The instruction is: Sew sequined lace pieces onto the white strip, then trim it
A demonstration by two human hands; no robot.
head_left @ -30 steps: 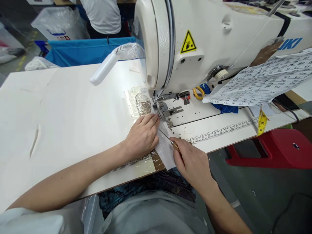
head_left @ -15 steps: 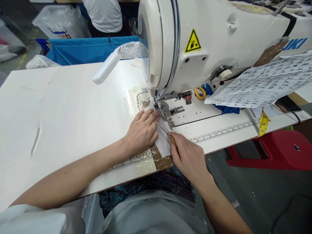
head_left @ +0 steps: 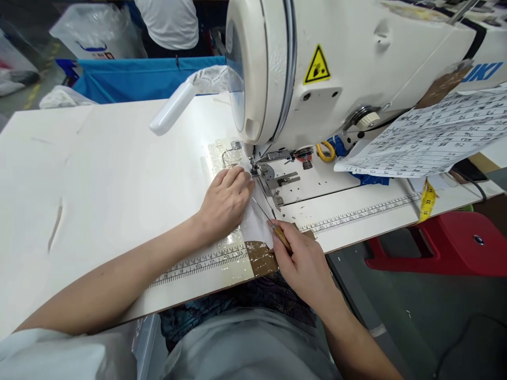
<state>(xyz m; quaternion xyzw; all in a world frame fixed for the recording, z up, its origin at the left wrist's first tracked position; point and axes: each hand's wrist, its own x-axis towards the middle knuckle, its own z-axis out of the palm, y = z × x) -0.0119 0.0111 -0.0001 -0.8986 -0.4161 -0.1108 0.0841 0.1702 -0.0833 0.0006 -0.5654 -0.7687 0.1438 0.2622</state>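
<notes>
A small piece of white fabric (head_left: 255, 228) lies on the table below the needle area of a large white sewing machine (head_left: 340, 53). My left hand (head_left: 226, 203) rests on the fabric's left edge just left of the presser foot, its fingers bent and pressed together; its fingertips are partly hidden. My right hand (head_left: 303, 261) grips the wooden handle of an awl (head_left: 282, 237). The awl's thin metal shaft points up and left over the fabric, with its tip close to my left fingers.
Patterned papers (head_left: 431, 140) hang at the right, near yellow-handled scissors (head_left: 325, 151) and a yellow tape measure (head_left: 428, 201). A red stool (head_left: 455, 243) stands below. Behind the table are a blue cloth bin (head_left: 142, 79) and a person in white (head_left: 170, 24).
My left hand has curled its fingers more and shifted slightly left and up. My right hand has moved a little down with the awl, and more of the fabric shows between the hands.
</notes>
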